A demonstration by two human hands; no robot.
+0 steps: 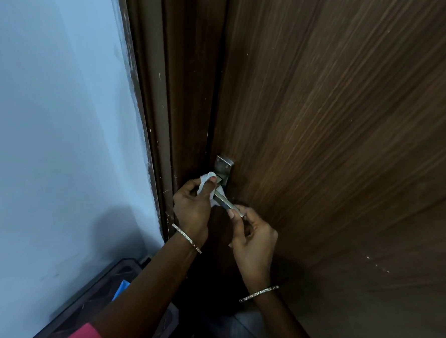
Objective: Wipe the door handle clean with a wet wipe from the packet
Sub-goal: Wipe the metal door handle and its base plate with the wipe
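Note:
A steel lever door handle (226, 202) juts from its metal backplate (224, 166) on the brown wooden door (337, 123). My left hand (192, 206) grips a white wet wipe (207, 179) and presses it against the base of the lever, the thumb on top of the wipe. My right hand (251, 236) pinches the free outer end of the lever between thumb and fingers. The wipe packet is not in view.
The dark door frame (169, 87) runs down the left of the door, with a pale blue wall (50, 106) beside it. A dark object with a blue patch (122, 288) lies on the floor at the lower left.

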